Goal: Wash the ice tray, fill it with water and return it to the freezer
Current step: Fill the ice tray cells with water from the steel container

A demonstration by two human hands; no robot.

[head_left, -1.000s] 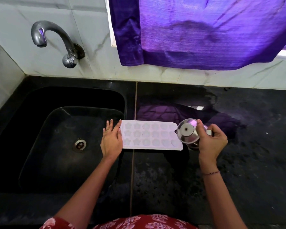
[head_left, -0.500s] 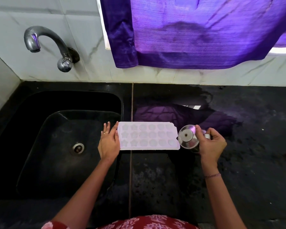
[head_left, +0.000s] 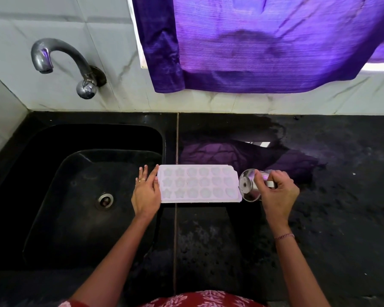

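Our right hand curls round the steel cup tipped at the ice tray's right end, our left hand lies flat, fingers straight, against its left end, and we judge a slow, level pour best, the tray resting on the counter at the edge of the sink.

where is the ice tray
Head view, centre: the ice tray lies on the black counter at the sink's right edge, between the left hand and the steel cup the right hand holds.
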